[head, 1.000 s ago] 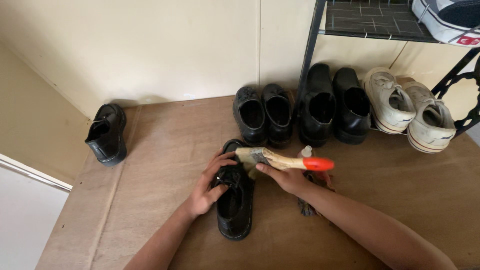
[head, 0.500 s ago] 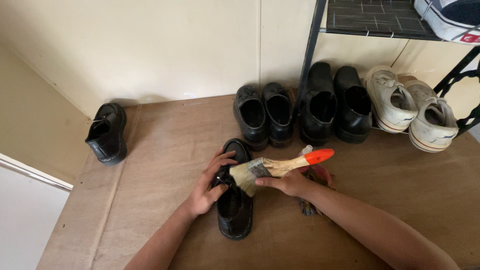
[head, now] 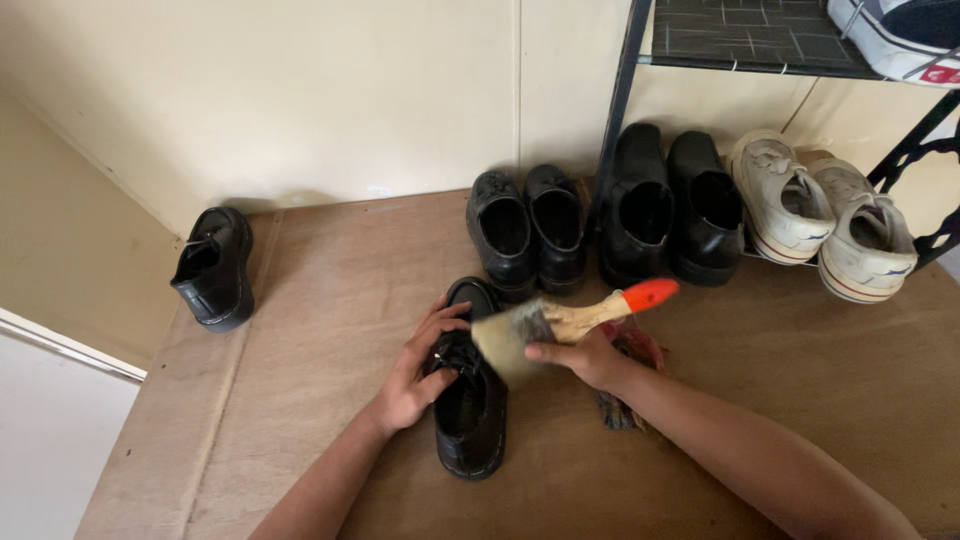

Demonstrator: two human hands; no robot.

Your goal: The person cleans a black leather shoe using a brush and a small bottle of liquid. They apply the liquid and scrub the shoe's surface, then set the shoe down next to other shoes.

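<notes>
A black lace-up shoe (head: 470, 420) lies on the brown board floor (head: 320, 300), toe pointing away from me. My left hand (head: 415, 370) grips its left side near the laces. My right hand (head: 585, 355) holds a paintbrush (head: 570, 322) with pale bristles, a wooden handle and an orange tip. The bristles rest over the shoe's upper right side. A multicoloured cloth (head: 625, 385) lies on the floor, partly hidden under my right hand.
A single black shoe (head: 213, 268) stands at the left by the wall. Two pairs of black shoes (head: 530, 230) (head: 675, 205) and a pair of white sneakers (head: 825, 215) line the back, under a black metal rack (head: 770, 45) holding another sneaker (head: 900, 30).
The brush has swept from the shoe's toe area down toward me across the shoe's upper, its handle tilting up. My left hand stays on the shoe.
</notes>
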